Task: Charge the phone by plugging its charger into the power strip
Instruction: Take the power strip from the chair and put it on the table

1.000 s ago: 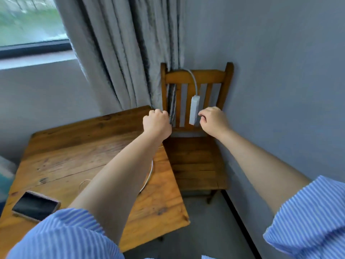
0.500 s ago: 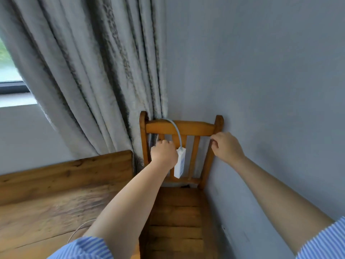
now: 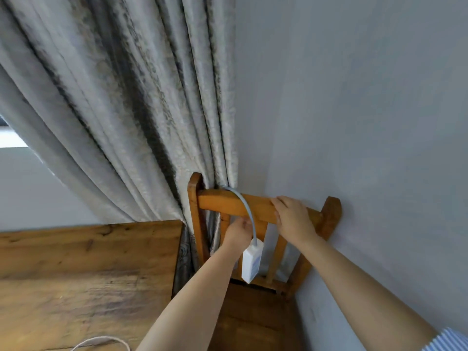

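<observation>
A white power strip (image 3: 251, 260) hangs upright in front of the chair's back slats. Its grey cord (image 3: 244, 205) loops over the top rail (image 3: 222, 203) and disappears behind the curtain. My left hand (image 3: 238, 235) is closed just left of the strip's upper end, touching it. The charger it seems to hold is hidden inside the fingers. My right hand (image 3: 291, 216) grips the top rail to the right of the cord. A loop of white charger cable (image 3: 101, 341) lies on the table's near edge. The phone is out of view.
The wooden chair (image 3: 253, 317) stands in the corner against the grey wall (image 3: 367, 148). A grey curtain (image 3: 126, 110) hangs behind its left post. The wooden table (image 3: 88, 274) butts against the chair on the left.
My view has tilted up and moved closer, and the phone has left the frame. My right hand went from beside the strip to the chair's right post, then onto the top rail. My left hand rose next to the strip.
</observation>
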`<state>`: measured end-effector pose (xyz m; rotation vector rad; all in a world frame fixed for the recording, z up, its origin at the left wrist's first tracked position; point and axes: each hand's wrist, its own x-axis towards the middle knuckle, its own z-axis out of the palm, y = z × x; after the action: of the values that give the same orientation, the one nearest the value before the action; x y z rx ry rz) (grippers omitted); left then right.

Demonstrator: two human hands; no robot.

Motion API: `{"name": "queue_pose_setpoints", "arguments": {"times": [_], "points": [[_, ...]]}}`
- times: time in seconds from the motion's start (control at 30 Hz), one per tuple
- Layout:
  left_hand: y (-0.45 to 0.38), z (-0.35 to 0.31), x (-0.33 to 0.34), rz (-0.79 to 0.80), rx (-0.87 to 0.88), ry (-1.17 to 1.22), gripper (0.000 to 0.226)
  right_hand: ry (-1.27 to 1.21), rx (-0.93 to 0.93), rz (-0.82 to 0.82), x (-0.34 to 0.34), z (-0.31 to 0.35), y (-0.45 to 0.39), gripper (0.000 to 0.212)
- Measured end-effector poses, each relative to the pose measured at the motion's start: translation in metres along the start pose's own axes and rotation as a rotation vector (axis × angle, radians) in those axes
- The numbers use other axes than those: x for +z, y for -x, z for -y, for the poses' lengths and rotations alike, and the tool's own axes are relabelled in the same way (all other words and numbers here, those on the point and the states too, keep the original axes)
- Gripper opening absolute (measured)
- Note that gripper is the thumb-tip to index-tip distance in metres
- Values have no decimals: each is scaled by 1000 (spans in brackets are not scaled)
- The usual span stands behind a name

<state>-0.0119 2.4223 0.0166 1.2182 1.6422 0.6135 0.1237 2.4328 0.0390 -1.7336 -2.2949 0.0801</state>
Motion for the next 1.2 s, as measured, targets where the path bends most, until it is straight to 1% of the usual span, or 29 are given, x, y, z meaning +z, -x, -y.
{"name": "queue_pose_setpoints", "arguments": {"times": [0.07,0.1,0.17,0.23,0.3,0.4,0.43,0.5,0.6,0.7,0.77,0.87,0.93,1.07,1.2], "points": [[-4,0,4,-15,6,132,31,-12,-5,-34,7,-5,-4,44],[-5,1,4,-17,18,154,29,-37,-16,-74,9,-6,-3,46],[-5,3,5,-49,53,170,35,-74,-56,-135,13,-9,-1,50],[0,8,3,-89,94,157,36,-71,-67,-165,16,-11,1,51],[9,14,-3,-163,133,154,32,-75,-37,-174,17,-7,1,43],[22,14,-20,-311,174,192,34,-76,10,-214,19,5,-2,31],[25,11,-28,-355,186,203,34,-69,12,-206,19,10,-4,32],[29,5,-41,-437,204,208,27,-46,-28,-140,21,23,-12,39],[31,-2,-66,-530,230,134,21,-90,-96,-48,25,47,-30,47],[29,-9,-97,-567,270,96,30,-175,-109,-16,29,65,-44,50],[24,-16,-113,-571,280,93,37,-227,-71,-14,32,66,-46,48],[15,-28,-132,-571,292,75,42,-248,-66,1,32,63,-46,48],[6,-37,-145,-576,301,77,40,-263,-64,7,32,63,-46,48],[-16,-49,-174,-661,293,117,29,-308,-62,-4,31,65,-47,43],[-25,-32,-186,-599,320,12,30,-312,-24,-42,29,68,-49,33]]}}
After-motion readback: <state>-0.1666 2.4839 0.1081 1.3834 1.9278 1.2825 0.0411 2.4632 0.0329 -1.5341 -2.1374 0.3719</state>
